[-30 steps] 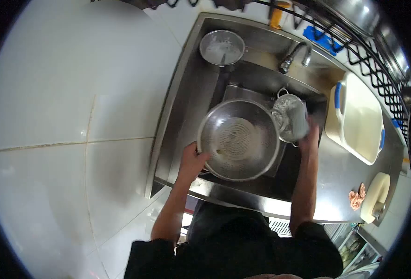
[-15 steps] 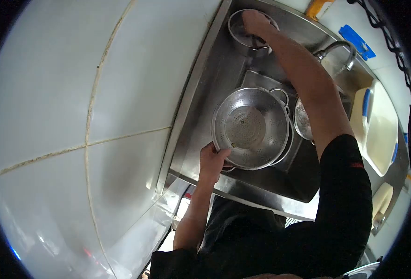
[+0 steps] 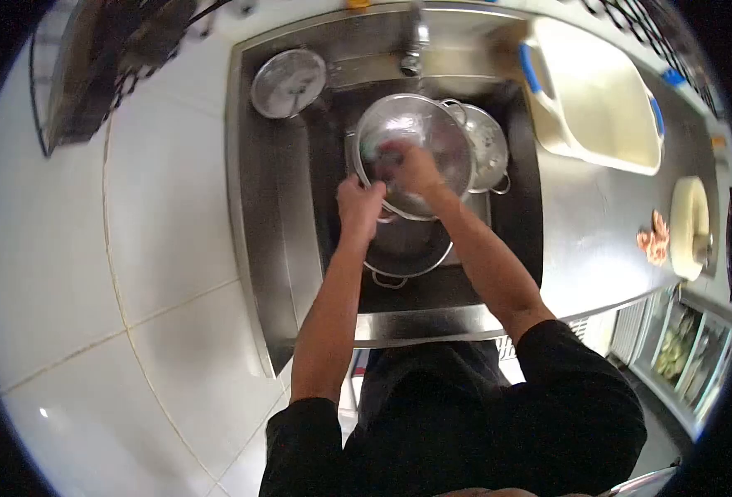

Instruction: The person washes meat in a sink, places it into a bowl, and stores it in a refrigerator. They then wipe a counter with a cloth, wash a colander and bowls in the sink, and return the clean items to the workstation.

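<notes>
Left hand (image 3: 361, 205) pinches the rim of the metal colander (image 3: 415, 124), which is within the sink (image 3: 420, 323), just below the faucet (image 3: 412, 63). Right hand (image 3: 413, 170) reaches inside the colander, forearm slanting up toward the faucet, wrist bent; blur hides its fingers, so their grip cannot be told. Farther from the faucet, a pan (image 3: 407, 250) shows partly beneath the colander. Right of the faucet are a handled bowl (image 3: 488, 149) and a white tub (image 3: 602, 91); left of it, a smaller bowl (image 3: 265, 79).
</notes>
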`<state>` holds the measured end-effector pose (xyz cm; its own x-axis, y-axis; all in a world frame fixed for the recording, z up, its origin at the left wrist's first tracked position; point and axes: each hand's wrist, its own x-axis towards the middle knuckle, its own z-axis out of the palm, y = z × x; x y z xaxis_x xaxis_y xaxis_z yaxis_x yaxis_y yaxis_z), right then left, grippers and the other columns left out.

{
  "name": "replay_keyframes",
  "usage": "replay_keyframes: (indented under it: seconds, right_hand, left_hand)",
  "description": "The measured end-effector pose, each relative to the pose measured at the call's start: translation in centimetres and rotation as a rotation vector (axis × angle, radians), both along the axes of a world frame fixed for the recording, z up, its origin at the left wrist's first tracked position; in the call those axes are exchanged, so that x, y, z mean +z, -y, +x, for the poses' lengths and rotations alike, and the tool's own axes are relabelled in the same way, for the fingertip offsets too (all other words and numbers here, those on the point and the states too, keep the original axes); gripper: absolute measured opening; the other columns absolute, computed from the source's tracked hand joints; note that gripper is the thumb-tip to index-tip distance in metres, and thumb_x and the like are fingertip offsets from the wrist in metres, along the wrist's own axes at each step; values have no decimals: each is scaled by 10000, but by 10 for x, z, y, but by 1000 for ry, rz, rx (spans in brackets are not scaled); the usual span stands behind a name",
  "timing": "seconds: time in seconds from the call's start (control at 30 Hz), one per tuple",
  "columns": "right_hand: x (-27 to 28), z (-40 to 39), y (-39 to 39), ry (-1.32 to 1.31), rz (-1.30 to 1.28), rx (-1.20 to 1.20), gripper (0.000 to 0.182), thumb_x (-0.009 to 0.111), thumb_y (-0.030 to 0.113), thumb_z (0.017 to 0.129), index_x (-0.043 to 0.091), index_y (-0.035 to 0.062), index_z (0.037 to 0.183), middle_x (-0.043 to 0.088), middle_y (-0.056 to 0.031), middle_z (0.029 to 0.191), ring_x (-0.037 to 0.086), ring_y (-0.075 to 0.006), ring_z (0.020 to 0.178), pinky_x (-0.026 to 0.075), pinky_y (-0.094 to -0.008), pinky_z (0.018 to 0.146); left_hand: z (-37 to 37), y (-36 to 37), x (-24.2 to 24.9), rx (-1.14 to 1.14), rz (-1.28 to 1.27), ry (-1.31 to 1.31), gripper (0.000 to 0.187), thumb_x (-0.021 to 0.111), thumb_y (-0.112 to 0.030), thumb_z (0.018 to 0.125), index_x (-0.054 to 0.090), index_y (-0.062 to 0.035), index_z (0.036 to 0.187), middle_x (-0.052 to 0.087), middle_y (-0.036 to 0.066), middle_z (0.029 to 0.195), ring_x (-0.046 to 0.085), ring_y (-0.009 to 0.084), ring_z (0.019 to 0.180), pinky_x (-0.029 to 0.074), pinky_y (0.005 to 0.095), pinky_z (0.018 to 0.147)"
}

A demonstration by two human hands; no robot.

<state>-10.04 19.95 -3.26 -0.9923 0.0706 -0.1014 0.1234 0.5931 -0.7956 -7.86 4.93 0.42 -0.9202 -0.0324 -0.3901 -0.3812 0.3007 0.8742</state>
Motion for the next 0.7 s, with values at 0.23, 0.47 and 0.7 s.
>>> replay_keyframes:
  seconds: [0.23, 0.47, 0.7]
  right_hand:
    - [-16, -8, -54, -39, 335, -147, 221, 629, 212, 815, 705, 58, 955, 653, -213, 1020, 653, -330, 933, 519, -405, 853]
    - [-9, -8, -78, 117, 474, 70, 206, 664, 211, 750, 700, 59, 886, 673, -194, 886, 672, -317, 846, 532, -439, 753]
    - [26, -5, -103, 263, 160, -38, 292, 650, 226, 717, 695, 34, 934, 667, -234, 916, 671, -340, 867, 533, -449, 764]
  left_hand:
    - [-26, -42, 0, -74, 113, 157, 229, 552, 19, 712, 595, 77, 930, 650, 190, 819, 669, 292, 629, 603, 400, 543]
    - [-36, -62, 23, -149, 33, 145, 238, 567, 12, 703, 581, 64, 935, 641, 191, 881, 670, 315, 686, 588, 415, 530]
    - [-36, -61, 11, -187, 78, 189, 271, 560, 27, 714, 587, 68, 980, 639, 185, 839, 667, 307, 645, 586, 427, 533]
